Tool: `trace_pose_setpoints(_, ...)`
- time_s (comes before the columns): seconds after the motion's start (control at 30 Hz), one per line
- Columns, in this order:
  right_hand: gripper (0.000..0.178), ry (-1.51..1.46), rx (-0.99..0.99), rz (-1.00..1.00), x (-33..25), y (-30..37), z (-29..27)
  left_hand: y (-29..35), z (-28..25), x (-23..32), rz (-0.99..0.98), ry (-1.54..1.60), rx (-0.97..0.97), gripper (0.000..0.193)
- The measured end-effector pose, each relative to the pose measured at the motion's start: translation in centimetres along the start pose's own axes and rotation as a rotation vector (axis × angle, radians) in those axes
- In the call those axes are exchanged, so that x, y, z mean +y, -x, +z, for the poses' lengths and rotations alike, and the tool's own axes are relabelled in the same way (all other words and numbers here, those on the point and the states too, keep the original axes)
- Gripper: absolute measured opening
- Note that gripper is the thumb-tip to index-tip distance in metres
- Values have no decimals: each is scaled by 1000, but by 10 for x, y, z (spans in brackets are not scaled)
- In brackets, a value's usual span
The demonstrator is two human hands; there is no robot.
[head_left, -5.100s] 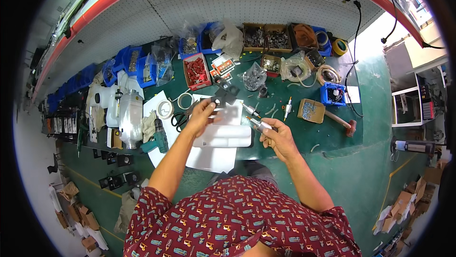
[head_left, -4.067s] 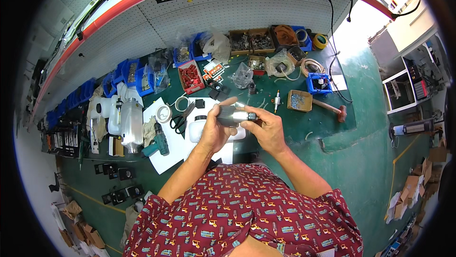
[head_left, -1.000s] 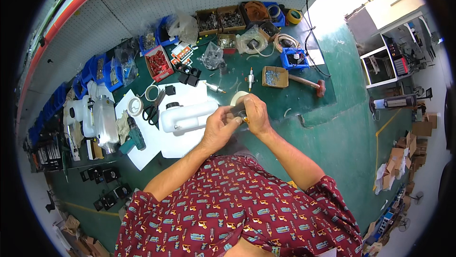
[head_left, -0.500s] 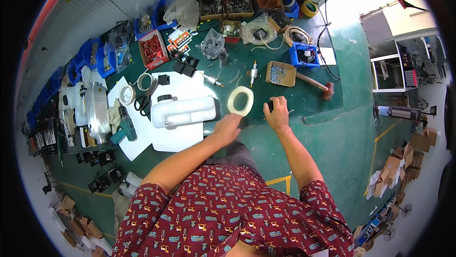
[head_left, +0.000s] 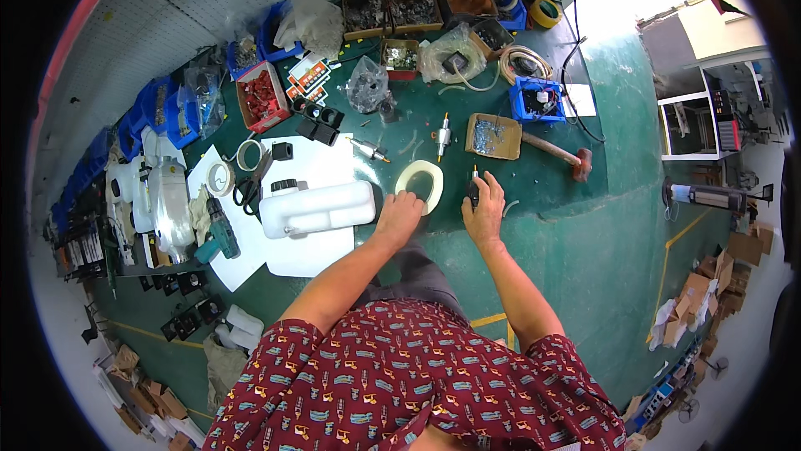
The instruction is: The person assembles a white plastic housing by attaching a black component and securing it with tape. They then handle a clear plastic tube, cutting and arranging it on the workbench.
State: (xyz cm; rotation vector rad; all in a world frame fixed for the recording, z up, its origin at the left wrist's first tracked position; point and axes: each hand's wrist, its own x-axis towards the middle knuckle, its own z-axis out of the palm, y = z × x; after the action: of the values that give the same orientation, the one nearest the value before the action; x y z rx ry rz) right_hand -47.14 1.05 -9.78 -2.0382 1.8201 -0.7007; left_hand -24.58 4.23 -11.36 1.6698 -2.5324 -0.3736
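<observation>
Near the table's front edge lies a cream oval ring (head_left: 436, 192) that looks like a roll of tape. My left hand (head_left: 400, 216) is closed over its near left rim, fingers curled and thumb hidden. To the right, my right hand (head_left: 485, 211) grips a small dark cylindrical part (head_left: 473, 192) with a pale pointed tip, standing nearly upright between thumb and fingers. Beyond the ring stands a silver cylindrical fitting (head_left: 443, 136) with brass-coloured ends. A similar fitting (head_left: 368, 149) lies farther left, beside the white plastic tank (head_left: 321, 209) with a black cap.
A hammer (head_left: 551, 149) lies right of a small cardboard box of metal pieces (head_left: 494, 152). Scissors (head_left: 249, 190), tape rolls and a teal drill (head_left: 220, 230) occupy the left side. Blue bins (head_left: 183, 123), a red box (head_left: 261, 106) and coiled tubing (head_left: 524, 65) line the back.
My left hand has moved forward onto the cream ring's rim. In my right hand the dark part has turned more upright, with its pointed tip now showing. The view has shifted slightly.
</observation>
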Motion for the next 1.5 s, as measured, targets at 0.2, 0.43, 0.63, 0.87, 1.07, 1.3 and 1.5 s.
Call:
trace_pose_setpoints(0.2, 48, -22, 58, 18, -10, -1, 2, 0, -6, 2, -68, 102, -122, 18)
trace_pose_setpoints(0.43, 23, -328, -19, -159, -63, -26, 14, 33, -48, -4, -133, 725, 140, 31)
trace_pose_setpoints(0.63, 12, -568, -190, -7, -98, -49, 51, 83, -108, -32, -419, 926, 135, 25)
trace_pose_setpoints(0.87, 27, -560, -326, -41, -154, -46, 52, 155, -122, -119, -821, 793, 582, 18)
trace_pose_setpoints(1.07, 26, -606, -394, 56, -184, -27, 48, 192, -105, -272, -925, 93, 653, 28)
trace_pose_setpoints(1.3, 21, -551, -427, 123, -235, -16, 43, 208, -50, -366, -980, -131, 288, 24)
trace_pose_setpoints(1.5, 20, -602, -457, -197, -341, -47, 61, 198, -132, -324, -851, 181, 466, 21)
